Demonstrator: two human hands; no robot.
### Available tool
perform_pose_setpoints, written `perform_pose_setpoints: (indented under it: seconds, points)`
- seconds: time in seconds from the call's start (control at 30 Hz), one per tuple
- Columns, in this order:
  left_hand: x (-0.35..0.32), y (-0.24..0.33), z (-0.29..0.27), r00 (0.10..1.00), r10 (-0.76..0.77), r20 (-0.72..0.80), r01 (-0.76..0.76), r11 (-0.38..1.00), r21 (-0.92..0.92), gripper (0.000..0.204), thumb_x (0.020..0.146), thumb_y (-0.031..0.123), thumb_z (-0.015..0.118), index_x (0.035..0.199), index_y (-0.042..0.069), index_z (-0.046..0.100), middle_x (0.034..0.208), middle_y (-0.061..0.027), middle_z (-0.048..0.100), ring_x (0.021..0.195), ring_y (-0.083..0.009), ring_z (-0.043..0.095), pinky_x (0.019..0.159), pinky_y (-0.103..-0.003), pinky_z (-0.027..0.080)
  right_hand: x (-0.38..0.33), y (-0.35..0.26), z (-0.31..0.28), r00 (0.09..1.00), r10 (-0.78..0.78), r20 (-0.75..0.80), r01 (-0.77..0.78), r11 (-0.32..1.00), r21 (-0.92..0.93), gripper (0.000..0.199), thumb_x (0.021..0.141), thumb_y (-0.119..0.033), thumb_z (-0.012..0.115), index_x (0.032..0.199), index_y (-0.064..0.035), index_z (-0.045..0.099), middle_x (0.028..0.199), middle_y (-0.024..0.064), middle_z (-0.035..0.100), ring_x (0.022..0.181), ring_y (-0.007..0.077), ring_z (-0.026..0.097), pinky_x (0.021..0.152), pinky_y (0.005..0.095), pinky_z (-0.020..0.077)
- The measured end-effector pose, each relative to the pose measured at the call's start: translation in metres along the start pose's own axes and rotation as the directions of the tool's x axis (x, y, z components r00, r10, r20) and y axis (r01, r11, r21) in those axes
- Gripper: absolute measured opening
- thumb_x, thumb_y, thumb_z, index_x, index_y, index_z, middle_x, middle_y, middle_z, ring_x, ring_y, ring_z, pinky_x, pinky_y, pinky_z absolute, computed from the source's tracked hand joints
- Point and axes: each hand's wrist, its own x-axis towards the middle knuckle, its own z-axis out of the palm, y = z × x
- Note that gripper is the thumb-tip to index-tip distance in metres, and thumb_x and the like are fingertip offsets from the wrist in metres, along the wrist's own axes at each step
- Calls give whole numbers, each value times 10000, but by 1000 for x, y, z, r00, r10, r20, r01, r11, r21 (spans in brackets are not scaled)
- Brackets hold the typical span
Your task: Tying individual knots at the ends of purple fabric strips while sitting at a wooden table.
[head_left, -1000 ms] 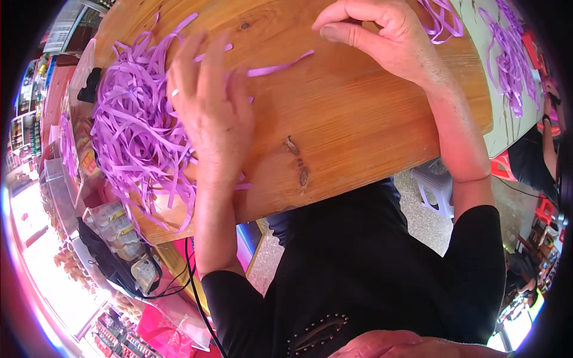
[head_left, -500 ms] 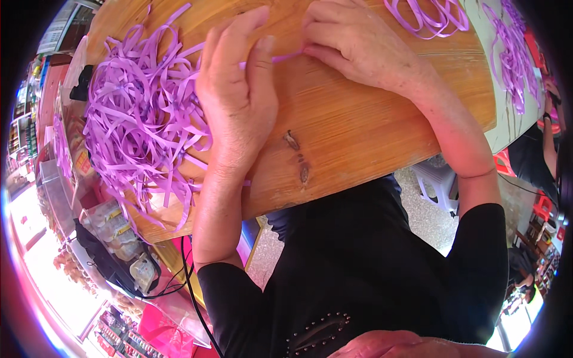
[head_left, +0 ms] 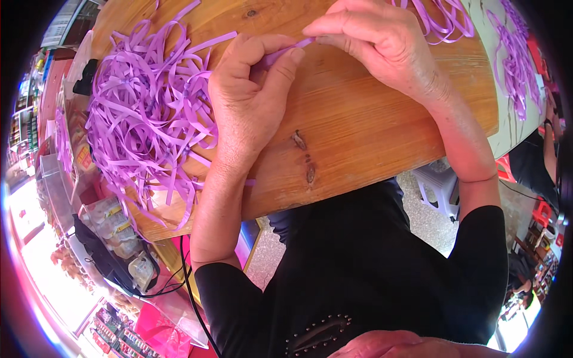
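Note:
Between my two hands a short stretch of purple ribbon (head_left: 304, 43) runs above the wooden table. My left hand (head_left: 253, 89) is closed on it, thumb and forefinger pinching near its end of the stretch. The fingertips of my right hand (head_left: 382, 45) pinch the other end of the ribbon. A large tangled heap of purple ribbons (head_left: 143, 113) lies beside my left hand and wrist. Some of the held ribbon is hidden inside my left fist.
The wooden table (head_left: 358, 131) has its near edge at my waist. Looped purple ribbons (head_left: 441, 21) lie at the far right, and another bunch (head_left: 516, 65) hangs over a pale surface beyond. A white stool (head_left: 439, 188) stands below, and a black cable (head_left: 191, 292) runs down at the left.
My left hand has gone from loosely spread fingers to a pinch on the ribbon. Both hands have come closer together, leaving a shorter stretch between them.

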Motion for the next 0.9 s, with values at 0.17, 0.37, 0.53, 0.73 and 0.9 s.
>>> perform_pose_setpoints:
  seconds: [0.17, 0.37, 0.53, 0.73, 0.9]
  points:
    - [8, 2, -4, 994, 108, 15, -109, 984, 143, 92, 751, 15, 691, 836, 28, 657, 683, -1, 525, 618, -69, 475, 563, -205, 394, 0, 44, 25, 706, -653, -274, 566, 752, -337, 187, 710, -37, 632, 895, -58, 641, 812, 87, 576, 763, 254, 556, 665, 337, 446]
    - [7, -3, -13, 996, 86, 31, -91, 973, 212, 96, 734, 5, 698, 813, 43, 660, 679, 9, 535, 613, -68, 481, 560, -210, 401, 0, -6, -12, 968, 64, 241, -84, 994, 73, 143, 783, -54, 619, 919, -21, 649, 855, 103, 615, 812, 263, 590, 714, 314, 462]
    - [6, 9, 6, 989, -148, 31, 148, 907, -395, 136, 783, -19, 661, 908, 14, 621, 757, 18, 582, 671, -47, 503, 620, -180, 412, 9, 17, 2, 917, -392, 70, 210, 626, 751, 189, 838, -51, 615, 1020, -18, 656, 994, 92, 663, 966, 157, 593, 849, 244, 446]
    - [-5, 9, 17, 996, -59, -73, 23, 907, -421, 137, 814, -43, 623, 939, 7, 602, 788, 26, 582, 704, -24, 492, 654, -156, 399, 6, 16, 21, 970, -214, -114, 219, 571, 791, 231, 847, -10, 586, 1073, -18, 636, 1025, 97, 644, 960, 156, 582, 839, 250, 451]
    - [-4, 1, 20, 986, 62, -156, -98, 966, -240, 104, 817, -31, 629, 912, 11, 621, 773, 42, 566, 676, -8, 456, 626, -143, 383, 8, 22, 31, 866, -409, -286, 500, 715, 490, 289, 851, 2, 571, 1138, -22, 599, 905, 86, 609, 846, 176, 575, 752, 269, 458]
